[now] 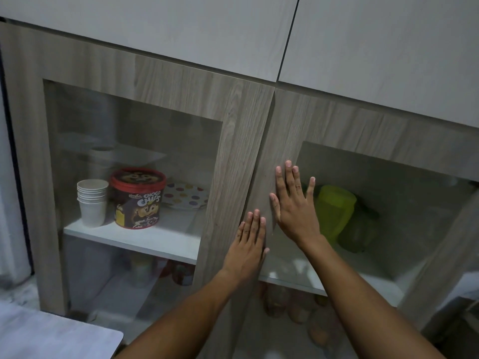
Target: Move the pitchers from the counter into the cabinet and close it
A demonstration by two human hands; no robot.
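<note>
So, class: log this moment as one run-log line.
stage: closing cabinet | left hand: flat on left door | right hand: flat on right door | green pitchers: inside, behind glass

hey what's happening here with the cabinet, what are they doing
A person is pressing both glass-fronted cabinet doors shut. The left hand lies flat on the left door near the centre seam, and the right hand is spread flat on the right door. Through the right glass, two green pitchers sit on the shelf. Behind the left glass are stacked paper cups, a Choco Chips tub and a dotted plate. The doors look closed or nearly so.
</note>
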